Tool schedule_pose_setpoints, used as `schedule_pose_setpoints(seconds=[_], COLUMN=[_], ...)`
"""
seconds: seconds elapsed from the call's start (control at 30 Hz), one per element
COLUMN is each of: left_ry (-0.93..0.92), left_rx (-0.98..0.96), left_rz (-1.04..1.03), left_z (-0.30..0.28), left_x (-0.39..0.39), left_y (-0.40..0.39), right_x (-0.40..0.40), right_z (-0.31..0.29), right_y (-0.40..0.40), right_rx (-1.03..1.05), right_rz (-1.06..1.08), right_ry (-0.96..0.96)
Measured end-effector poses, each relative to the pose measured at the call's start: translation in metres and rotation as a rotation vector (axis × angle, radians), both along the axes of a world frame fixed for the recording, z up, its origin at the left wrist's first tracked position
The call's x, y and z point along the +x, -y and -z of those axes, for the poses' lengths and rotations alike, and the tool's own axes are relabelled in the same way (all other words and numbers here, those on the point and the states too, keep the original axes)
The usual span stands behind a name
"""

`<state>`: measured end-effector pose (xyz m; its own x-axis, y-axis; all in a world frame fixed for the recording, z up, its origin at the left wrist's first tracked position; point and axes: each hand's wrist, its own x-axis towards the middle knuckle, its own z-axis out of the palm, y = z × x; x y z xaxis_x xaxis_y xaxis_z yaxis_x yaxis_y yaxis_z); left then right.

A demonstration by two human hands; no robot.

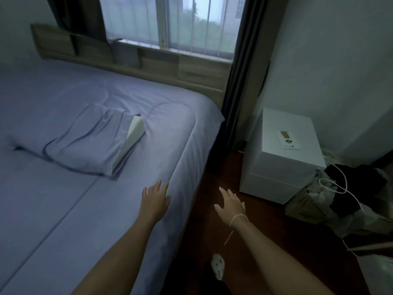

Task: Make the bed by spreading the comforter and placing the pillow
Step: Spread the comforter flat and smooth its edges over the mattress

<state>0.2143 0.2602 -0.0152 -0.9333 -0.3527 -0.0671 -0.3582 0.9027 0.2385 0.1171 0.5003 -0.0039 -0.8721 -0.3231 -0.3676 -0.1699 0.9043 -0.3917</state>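
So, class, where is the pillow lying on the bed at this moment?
In the head view the pillow lies on the comforter, left of centre and short of the headboard, ahead of the left hand.

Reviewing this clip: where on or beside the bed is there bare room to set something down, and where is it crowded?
Free: the comforter stretch between the pillow and the near edge, left of the left hand; also the strip between pillow and headboard. The white cabinet top is bare except for one small flat item. Crowded: the floor right of the cabinet, piled with bags and cables. The right hand hovers over bare floor.
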Motion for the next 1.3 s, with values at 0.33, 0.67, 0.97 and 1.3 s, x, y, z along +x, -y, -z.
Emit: schedule_pose_setpoints(seconds=[0.33, 0.67, 0.97, 1.3], left_ry=[0.017, 0.159, 0.138, 0.093], left_rx=[0.025, 0.002, 0.074, 0.143], left_rz=[-0.149, -0.265, -0.339, -0.407], left_z=[-0.003, 0.04, 0.053, 0.107], left_x=[-0.214, -0.383, -0.55, -0.731], left_y=[0.031, 0.101, 0.164, 0.215], right_x=[-0.26, -0.46, -0.629, -0.792], right_z=[0.0, 0.012, 0.038, 0.149], right_y=[0.03, 0.147, 0.222, 0.327], right_rx=[0.006, -0.047, -0.197, -0.335], right_rz=[-0.074, -0.189, -0.075, 0.292], right_ry=[0.006, 0.082, 0.214, 0.241])
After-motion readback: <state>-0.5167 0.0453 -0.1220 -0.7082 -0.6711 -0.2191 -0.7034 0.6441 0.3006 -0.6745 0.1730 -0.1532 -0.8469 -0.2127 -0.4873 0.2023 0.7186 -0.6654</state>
